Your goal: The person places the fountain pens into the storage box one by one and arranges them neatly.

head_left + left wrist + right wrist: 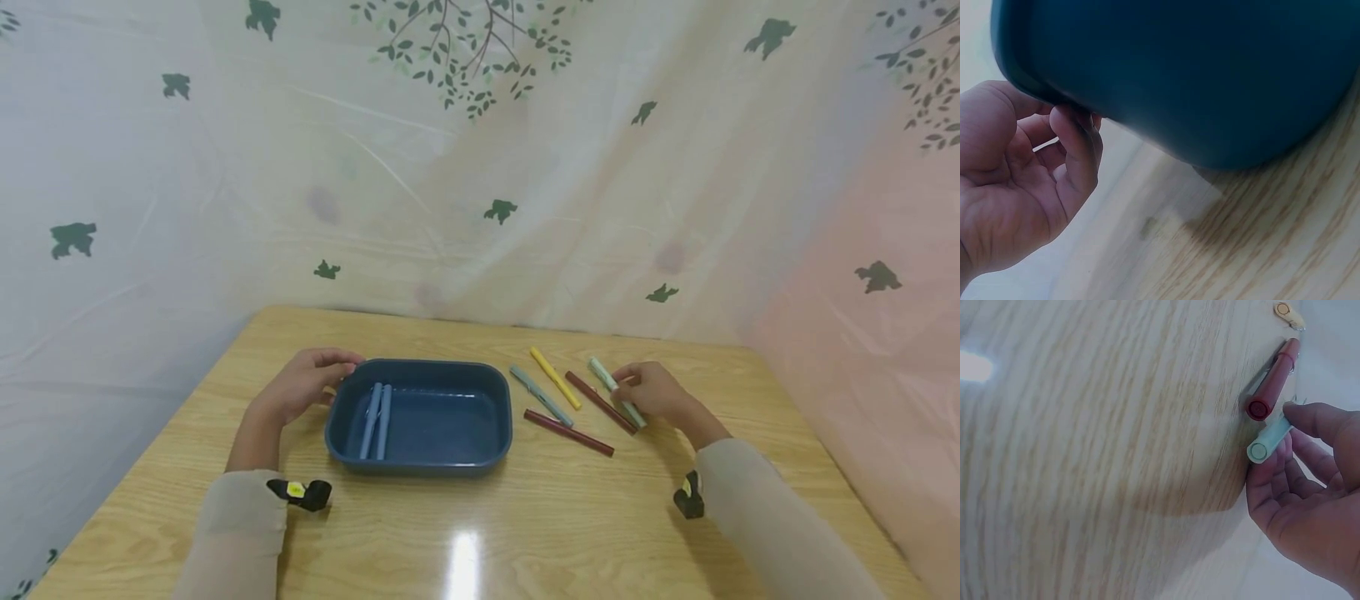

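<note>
At the left end of a dark blue rectangular dish, my left hand grips the rim. The left wrist view shows the thumb and curled fingers of this hand pinching the dish's edge. Two light blue pens lie side by side in the dish, towards its left. My right hand pinches a pale green pen between thumb and fingers, as the right wrist view also shows. Beside that pen lies a dark red pen, very close to it.
Left of the right hand, a yellow pen, a grey-blue pen and a second dark red pen lie on the wooden table. A patterned cloth hangs behind the table and along its sides.
</note>
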